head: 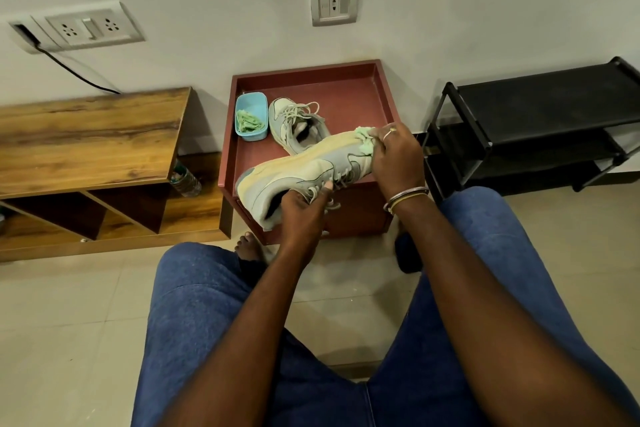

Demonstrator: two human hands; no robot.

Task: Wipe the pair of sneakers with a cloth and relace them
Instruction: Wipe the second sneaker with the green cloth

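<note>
A grey and cream sneaker [304,170] lies on its side above the front edge of the red-brown side table [349,94], sole turned away from me. My left hand [303,210] grips it at the collar and laces. My right hand [394,156] presses a pale green cloth [365,140] against the sneaker's toe end. The second sneaker [294,121], laced, lies on the table behind it. A blue tub [252,116] with another green cloth in it stands at the table's left side.
A wooden shelf unit [90,135] stands to the left with a plastic bottle [185,180] in it. A black shoe rack [533,128] stands to the right. Wall sockets and a black cable are on the wall. My knees in blue jeans fill the foreground.
</note>
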